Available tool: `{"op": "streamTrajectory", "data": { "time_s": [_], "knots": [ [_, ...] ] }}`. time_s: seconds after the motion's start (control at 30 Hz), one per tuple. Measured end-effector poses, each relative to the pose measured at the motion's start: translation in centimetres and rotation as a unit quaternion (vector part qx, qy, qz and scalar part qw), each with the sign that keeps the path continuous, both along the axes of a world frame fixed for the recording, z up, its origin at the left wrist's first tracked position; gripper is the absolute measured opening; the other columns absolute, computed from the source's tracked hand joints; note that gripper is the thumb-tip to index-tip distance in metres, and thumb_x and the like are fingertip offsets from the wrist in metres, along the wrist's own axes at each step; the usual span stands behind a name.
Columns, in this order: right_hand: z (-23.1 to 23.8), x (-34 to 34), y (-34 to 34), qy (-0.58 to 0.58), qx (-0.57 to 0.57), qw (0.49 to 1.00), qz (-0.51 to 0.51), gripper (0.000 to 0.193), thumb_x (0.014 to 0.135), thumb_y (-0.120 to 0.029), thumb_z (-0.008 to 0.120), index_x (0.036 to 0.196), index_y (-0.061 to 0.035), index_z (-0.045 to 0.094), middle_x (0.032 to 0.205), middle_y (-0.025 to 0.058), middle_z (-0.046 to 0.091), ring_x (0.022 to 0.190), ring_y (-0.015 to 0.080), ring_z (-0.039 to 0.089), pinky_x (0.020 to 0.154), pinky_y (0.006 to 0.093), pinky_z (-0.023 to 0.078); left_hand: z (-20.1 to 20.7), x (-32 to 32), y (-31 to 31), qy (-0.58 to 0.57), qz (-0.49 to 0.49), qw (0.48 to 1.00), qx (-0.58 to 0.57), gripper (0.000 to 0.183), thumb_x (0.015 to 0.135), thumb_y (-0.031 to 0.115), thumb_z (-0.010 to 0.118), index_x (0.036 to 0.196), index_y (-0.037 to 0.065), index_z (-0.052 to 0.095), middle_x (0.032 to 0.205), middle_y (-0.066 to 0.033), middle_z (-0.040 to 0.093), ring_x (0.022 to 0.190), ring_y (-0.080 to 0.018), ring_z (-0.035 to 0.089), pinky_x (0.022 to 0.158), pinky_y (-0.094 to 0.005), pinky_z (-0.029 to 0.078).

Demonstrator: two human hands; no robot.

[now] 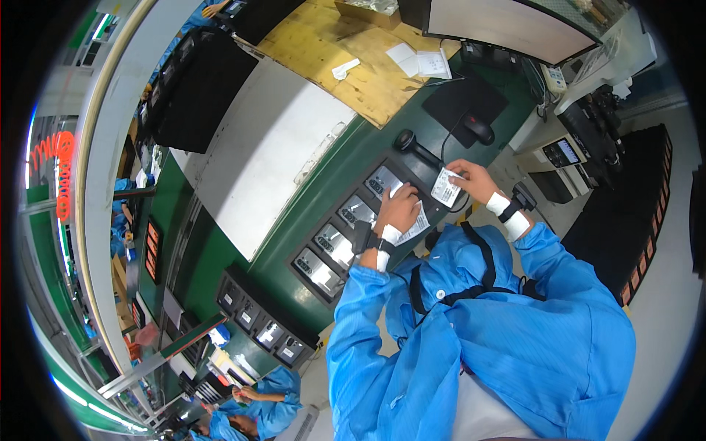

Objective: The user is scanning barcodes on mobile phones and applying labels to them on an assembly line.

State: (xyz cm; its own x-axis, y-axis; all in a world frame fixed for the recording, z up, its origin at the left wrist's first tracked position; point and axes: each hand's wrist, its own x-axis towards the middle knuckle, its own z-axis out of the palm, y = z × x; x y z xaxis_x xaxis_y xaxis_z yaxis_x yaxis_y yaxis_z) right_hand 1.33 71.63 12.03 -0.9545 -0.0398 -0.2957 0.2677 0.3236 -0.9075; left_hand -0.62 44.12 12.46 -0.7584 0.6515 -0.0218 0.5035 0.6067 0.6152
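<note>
My right hand (474,180) pinches a small white printed label sheet (446,188) above the bench's near edge. To its left, my left hand (398,209) is over the end of a black compartment tray (296,275), its fingers closed by a shiny phone-like device (382,181). A bit of white shows at those fingertips, too small to make out. Beneath that hand, partly hidden, is another white printed sheet (417,226). More shiny flat devices (333,245) lie in the tray's other compartments. Both wrists wear white bands and dark straps.
A black handheld scanner (418,150) lies just beyond my hands. Behind it are a mouse (479,128) on a dark pad, papers (419,62) and a monitor (515,28). A second device tray (259,323) sits at left. A label printer (562,154) stands at right.
</note>
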Motion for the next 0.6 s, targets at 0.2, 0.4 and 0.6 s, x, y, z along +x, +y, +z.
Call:
{"op": "streamTrajectory", "data": {
  "time_s": [0.2, 0.4, 0.6],
  "knots": [
    [0.0, -0.7, -2.5, 0.053, 0.028, 0.998, -0.023, 0.018, 0.097, -0.012, 0.068, 0.110, -0.0005, 0.069, 0.100, 0.0048, 0.067, 0.082, 0.0089, 0.061, 0.072, 0.0271, 0.049, 0.4, -1.2, -0.6, -0.011, -0.051, 0.997, -0.055, 0.019, 0.093, 0.018, 0.061, 0.102, 0.006, 0.072, 0.118, -0.0050, 0.065, 0.125, -0.0229, 0.056, 0.118, -0.0592, 0.026],
    [-0.7, -2.8, -8.3, 0.026, -0.101, 0.994, -0.021, 0.028, 0.095, -0.019, 0.069, 0.120, -0.0049, 0.071, 0.106, 0.0136, 0.070, 0.090, 0.0223, 0.066, 0.083, 0.0327, 0.052, 4.7, 1.4, -3.8, -0.008, -0.019, 1.000, -0.005, 0.015, 0.094, 0.017, 0.062, 0.096, 0.003, 0.068, 0.128, -0.0059, 0.063, 0.134, -0.0275, 0.052, 0.120, -0.0582, 0.026],
    [-0.4, -4.2, -10.4, 0.191, 0.131, 0.961, 0.151, 0.035, 0.093, -0.022, 0.067, 0.125, -0.0068, 0.068, 0.132, 0.0135, 0.064, 0.122, 0.0340, 0.059, 0.100, 0.0417, 0.048, 5.3, 2.6, -5.3, -0.007, 0.012, 1.000, 0.007, 0.015, 0.095, 0.016, 0.062, 0.095, 0.003, 0.068, 0.129, -0.0056, 0.064, 0.138, -0.0272, 0.051, 0.121, -0.0563, 0.026]
  ]
}}
